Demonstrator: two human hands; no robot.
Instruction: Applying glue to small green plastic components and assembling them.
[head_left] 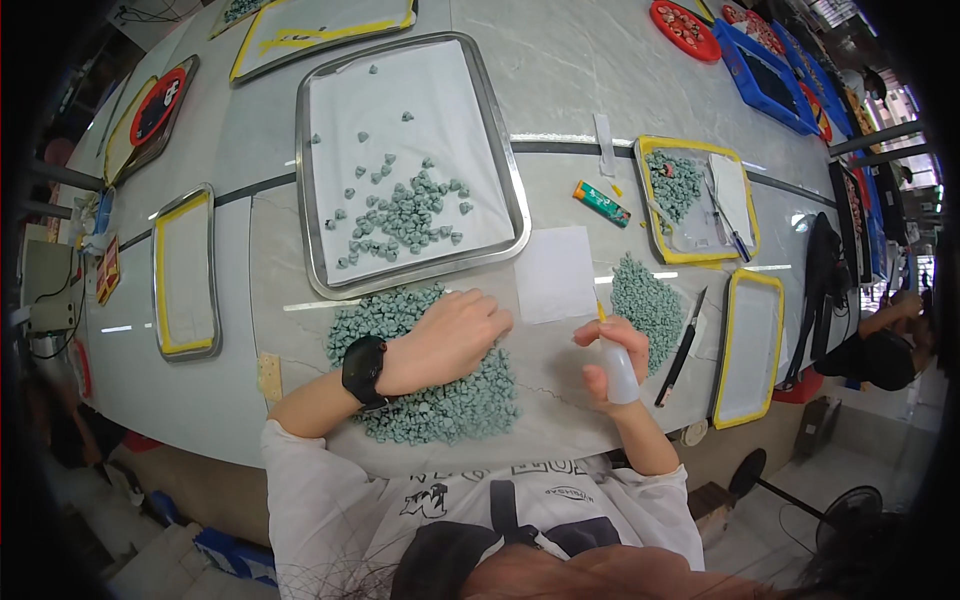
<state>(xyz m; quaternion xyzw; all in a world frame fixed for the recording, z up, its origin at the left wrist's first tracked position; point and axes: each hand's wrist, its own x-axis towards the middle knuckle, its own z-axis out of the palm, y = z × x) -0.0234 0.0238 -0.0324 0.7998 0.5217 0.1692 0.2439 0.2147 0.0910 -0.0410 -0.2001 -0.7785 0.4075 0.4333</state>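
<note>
My left hand (448, 338), a dark watch (364, 372) on its wrist, lies over a large pile of small grey-green pieces (455, 408). Its fingers are curled in; whatever they pinch is hidden. In my right hand (625, 345) is a small white squeeze bottle (620, 372) with a thin yellow tip, tilted upward. A blank white sheet of paper (555, 275) lies just beyond, between the two hands. Close to the right hand is a smaller pile of the same pieces (648, 308). Beyond the left hand, a metal tray (520, 225) lined with white paper holds scattered pieces.
Right of the small pile lies a black-handled craft knife (683, 348). A green lighter-shaped item (602, 203) sits farther back. Yellow-edged trays (750, 345) stand right and left (212, 290); another (642, 150) holds pieces and tools. Blue bins (760, 80) line the far right.
</note>
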